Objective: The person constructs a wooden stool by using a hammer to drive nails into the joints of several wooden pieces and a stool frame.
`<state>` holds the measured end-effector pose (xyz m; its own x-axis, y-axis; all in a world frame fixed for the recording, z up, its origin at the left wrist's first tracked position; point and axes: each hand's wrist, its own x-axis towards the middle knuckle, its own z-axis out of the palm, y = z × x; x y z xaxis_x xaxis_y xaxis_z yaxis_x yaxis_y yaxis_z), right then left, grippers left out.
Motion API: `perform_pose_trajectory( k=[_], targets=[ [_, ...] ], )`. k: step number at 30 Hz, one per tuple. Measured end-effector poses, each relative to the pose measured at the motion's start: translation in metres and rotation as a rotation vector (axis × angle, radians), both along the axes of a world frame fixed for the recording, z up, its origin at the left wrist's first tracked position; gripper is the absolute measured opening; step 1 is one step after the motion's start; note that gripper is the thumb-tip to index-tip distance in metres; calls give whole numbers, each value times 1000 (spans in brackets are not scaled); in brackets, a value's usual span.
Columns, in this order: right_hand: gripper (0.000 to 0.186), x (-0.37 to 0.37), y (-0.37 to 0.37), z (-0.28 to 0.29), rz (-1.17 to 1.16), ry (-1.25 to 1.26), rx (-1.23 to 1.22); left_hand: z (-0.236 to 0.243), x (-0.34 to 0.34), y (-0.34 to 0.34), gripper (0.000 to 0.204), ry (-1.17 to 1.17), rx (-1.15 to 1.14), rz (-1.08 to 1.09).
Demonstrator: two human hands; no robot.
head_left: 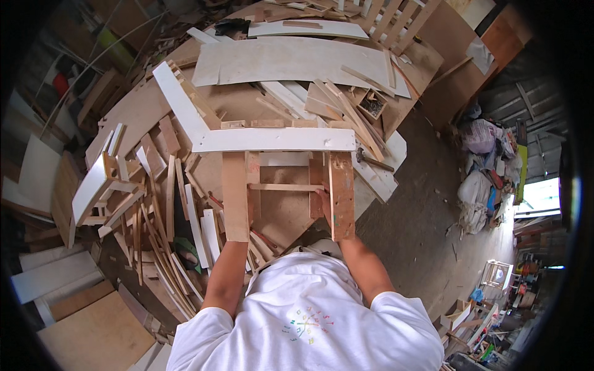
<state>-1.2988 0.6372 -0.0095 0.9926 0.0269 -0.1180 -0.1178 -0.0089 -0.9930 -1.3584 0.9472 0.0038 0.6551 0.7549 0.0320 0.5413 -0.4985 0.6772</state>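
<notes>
A wooden chair frame [272, 140] lies on its side on the work table in front of me, one white-faced board across it and another slanting to the far left. Its two leg boards point towards me, joined by a thin crossbar [288, 187]. My right hand [325, 203] is wrapped round the right leg board [342, 198]; a thumb and some fingers show on its inner side. The left leg board [235, 198] hides my left hand, with only the forearm leading up to it. A hammer [376, 162] rests just right of the frame.
Loose wood strips [173, 198] pile up on the left beside another small white-and-wood frame [102, 185]. A large pale panel [272, 59] and a small box of dark bits [372, 104] lie farther back. Stuffed sacks [479, 179] stand right, across the concrete floor [408, 229].
</notes>
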Motion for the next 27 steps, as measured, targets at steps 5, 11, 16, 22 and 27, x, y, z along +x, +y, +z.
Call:
perform_pose_trajectory(
  k=[5, 11, 16, 22, 27],
  targets=[
    [35, 19, 25, 17, -30, 76, -160, -22, -3, 12, 33, 1, 142, 9],
    [30, 26, 15, -4, -43, 79, -141, -23, 0, 7, 32, -127, 23, -11],
    [26, 30, 10, -35, -6, 83, 48, -65, -1, 16, 28, -240, -22, 68],
    [25, 47, 10, -65, 7, 211, 607, -131, -2, 32, 24, -255, -4, 114],
    [32, 66, -10, -93, 127, 67, -3, -152, -5, 29, 30, -333, -64, 121]
  ],
)
